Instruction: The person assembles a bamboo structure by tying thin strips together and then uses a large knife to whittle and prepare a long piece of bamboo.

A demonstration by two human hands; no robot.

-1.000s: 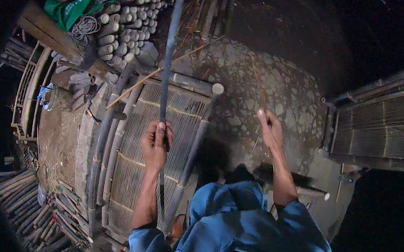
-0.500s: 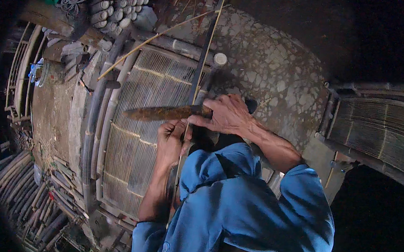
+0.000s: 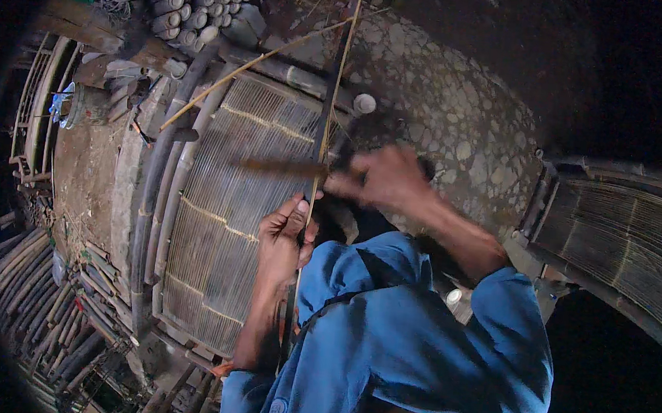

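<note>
My left hand (image 3: 287, 230) is closed round a long, narrow bamboo strip (image 3: 331, 103), dark on one side and pale along its edge. The strip runs from the top of the view down past my left forearm. My right hand (image 3: 394, 182), smeared by motion, grips the handle of a large knife (image 3: 276, 167) with a brown, rusty-looking blade. The blade points left and crosses the strip just above my left fingers. Blur hides whether its edge is touching the strip.
A slatted bamboo bench (image 3: 211, 275) lies beneath my left arm, with a thin bamboo stick (image 3: 257, 62) slanting across its far corner. Another slatted bench (image 3: 613, 226) stands at right. Cut bamboo tubes (image 3: 198, 17) are stacked at far left, and poles (image 3: 26, 285) lie at near left.
My right hand has shifted a little right with the knife, and the blade is now blurred and slightly farther from my left hand. My left hand keeps hold of the strip.
</note>
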